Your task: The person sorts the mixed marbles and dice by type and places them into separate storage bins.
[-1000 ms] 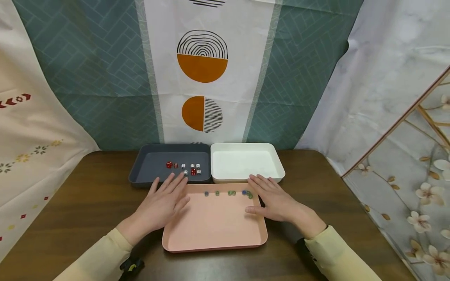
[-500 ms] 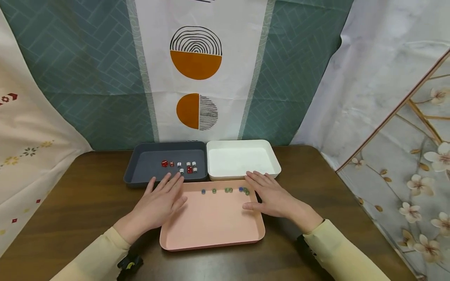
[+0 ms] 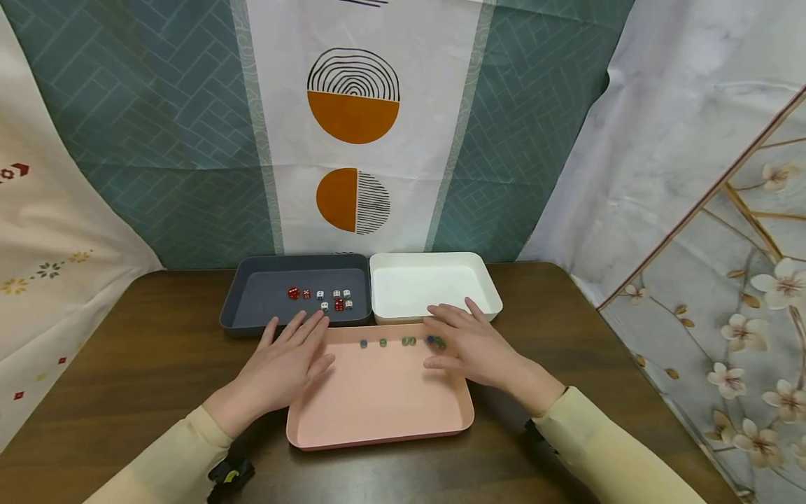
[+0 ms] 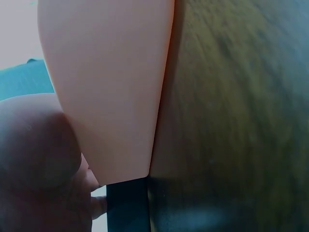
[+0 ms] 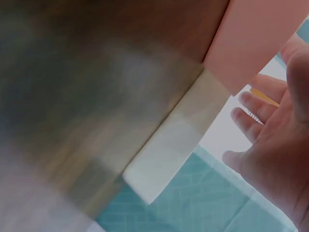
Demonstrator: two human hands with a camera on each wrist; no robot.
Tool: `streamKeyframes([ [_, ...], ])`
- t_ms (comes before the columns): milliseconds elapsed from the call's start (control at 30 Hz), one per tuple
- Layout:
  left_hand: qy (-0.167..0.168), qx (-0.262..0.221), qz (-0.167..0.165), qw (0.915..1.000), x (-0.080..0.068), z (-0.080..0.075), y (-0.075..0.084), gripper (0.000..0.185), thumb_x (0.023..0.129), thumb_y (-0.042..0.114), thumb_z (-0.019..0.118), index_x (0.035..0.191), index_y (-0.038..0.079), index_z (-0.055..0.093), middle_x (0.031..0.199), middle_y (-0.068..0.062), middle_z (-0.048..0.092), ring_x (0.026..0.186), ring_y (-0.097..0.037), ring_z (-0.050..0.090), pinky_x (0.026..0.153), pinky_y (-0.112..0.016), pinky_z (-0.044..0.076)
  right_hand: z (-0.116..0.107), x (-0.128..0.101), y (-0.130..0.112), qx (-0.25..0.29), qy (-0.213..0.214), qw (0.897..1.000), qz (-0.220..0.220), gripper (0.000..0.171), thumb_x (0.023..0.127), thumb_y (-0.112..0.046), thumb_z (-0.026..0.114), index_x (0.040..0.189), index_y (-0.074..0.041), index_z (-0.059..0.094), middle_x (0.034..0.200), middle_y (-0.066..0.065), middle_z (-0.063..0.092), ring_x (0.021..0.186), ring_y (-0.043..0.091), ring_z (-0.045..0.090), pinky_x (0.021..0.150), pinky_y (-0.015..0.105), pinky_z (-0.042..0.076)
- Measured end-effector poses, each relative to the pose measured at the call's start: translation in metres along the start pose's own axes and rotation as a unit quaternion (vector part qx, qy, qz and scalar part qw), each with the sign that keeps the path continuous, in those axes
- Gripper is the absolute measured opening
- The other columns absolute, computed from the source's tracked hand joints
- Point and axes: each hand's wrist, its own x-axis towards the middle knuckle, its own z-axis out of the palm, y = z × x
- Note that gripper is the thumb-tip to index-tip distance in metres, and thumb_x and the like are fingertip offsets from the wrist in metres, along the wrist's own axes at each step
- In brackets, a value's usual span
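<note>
A pink tray (image 3: 378,406) lies on the brown table, with several small green and blue dice (image 3: 409,341) in a row along its far edge. My left hand (image 3: 286,364) lies flat and open across the tray's left rim. Over the tray's far right corner my right hand (image 3: 466,343) hovers with its fingers spread, just above the rightmost dice, and holds nothing. Behind stand a dark grey tray (image 3: 264,315) with several red and white dice (image 3: 321,297) and a white tray (image 3: 434,287) with nothing in it. The wrist views show the pink tray (image 4: 106,87) and the white tray (image 5: 169,150) close up and blurred.
The wooden table (image 3: 157,357) stretches bare to the left and right of the trays. Patterned cloth hangs behind and at both sides. A dark wrist strap (image 3: 229,472) shows on my left sleeve.
My right hand has lifted off the tray's right rim and shifted left and forward over the rightmost dice. The left hand stays where it was.
</note>
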Motion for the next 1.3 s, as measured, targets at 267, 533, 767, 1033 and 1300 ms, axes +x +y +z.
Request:
streamKeyframes([
  [267,0.009,-0.002,-0.001,1.0000,-0.001,-0.002,0.001,0.073,0.112,0.046,0.063,0.168,0.003,0.045,0.174,-0.019,0.040,0.162,-0.047,0.031,0.126,-0.077,0.013,0.002,0.026,-0.013,0.009,-0.004,0.999,-0.042,0.060,0.100,-0.051,0.080,0.149,-0.016,0.071,0.160,0.012,0.059,0.154,0.034,0.049,0.132,0.065,0.019],
  [533,0.017,0.002,0.001,0.9998,-0.002,-0.003,0.001,0.072,0.111,0.046,0.066,0.166,0.003,0.048,0.172,-0.019,0.044,0.160,-0.048,0.035,0.125,-0.079,0.015,0.005,0.041,-0.022,0.010,-0.030,0.998,-0.050,0.056,0.102,-0.049,0.079,0.151,-0.023,0.071,0.161,0.010,0.059,0.154,0.032,0.049,0.133,0.057,0.021],
  [767,0.034,0.018,0.007,0.9992,-0.003,-0.001,0.002,0.069,0.109,0.046,0.069,0.163,0.005,0.053,0.167,-0.017,0.051,0.156,-0.047,0.042,0.123,-0.080,0.021,0.007,0.050,-0.026,0.006,-0.043,0.997,-0.060,0.058,0.099,-0.047,0.083,0.150,-0.021,0.072,0.159,0.009,0.060,0.153,0.029,0.050,0.133,0.053,0.024],
  [1033,0.047,0.022,0.008,0.9986,-0.003,-0.001,0.004,0.067,0.108,0.045,0.071,0.160,0.006,0.057,0.164,-0.017,0.055,0.153,-0.046,0.046,0.121,-0.081,0.023,0.014,0.061,-0.028,-0.032,-0.042,0.994,-0.091,0.048,0.100,-0.039,0.085,0.145,-0.023,0.076,0.156,0.008,0.063,0.151,0.030,0.052,0.132,0.057,0.025],
  [1300,0.046,0.025,0.010,0.9985,-0.004,-0.001,0.004,0.068,0.108,0.046,0.071,0.160,0.004,0.056,0.163,-0.018,0.055,0.153,-0.047,0.046,0.121,-0.080,0.024,0.020,0.068,-0.029,-0.065,-0.026,0.992,-0.105,0.042,0.098,-0.028,0.088,0.139,-0.022,0.080,0.153,0.007,0.066,0.153,0.032,0.050,0.132,0.052,0.027],
])
